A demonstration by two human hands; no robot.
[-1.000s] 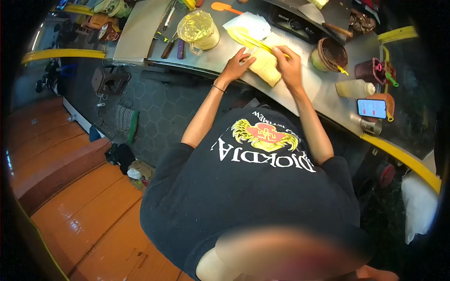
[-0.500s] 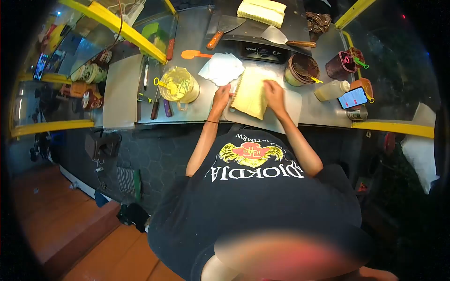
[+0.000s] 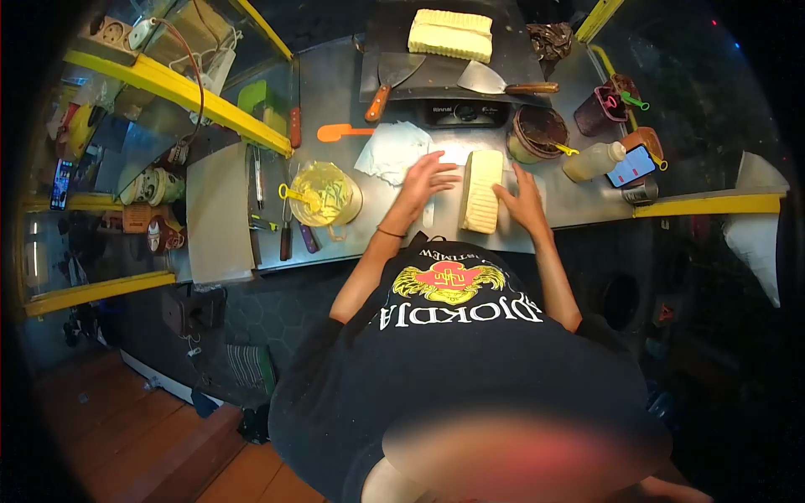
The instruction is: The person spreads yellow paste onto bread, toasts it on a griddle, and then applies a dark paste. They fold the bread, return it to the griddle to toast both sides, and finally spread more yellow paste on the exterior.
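Note:
A pale bread loaf with ridged sides lies lengthwise on a light board at the counter's front. My left hand hovers to the left of the loaf, fingers spread and nothing in them. On the other side, my right hand has its thumb at the loaf's right edge, with the other fingers stretched out. White paper lies just beyond my left hand. A clear tub of yellow spread with a yellow-handled tool stands farther left.
Behind the board is a black griddle bearing a second bread and two metal scrapers. At right stand a tub of dark spread, a bottle and a phone. An orange spatula and knives lie left.
The loaf has turned from showing a broad face to a narrower side, and sits a little farther right. My left hand has opened and lifted away. My right hand has moved right.

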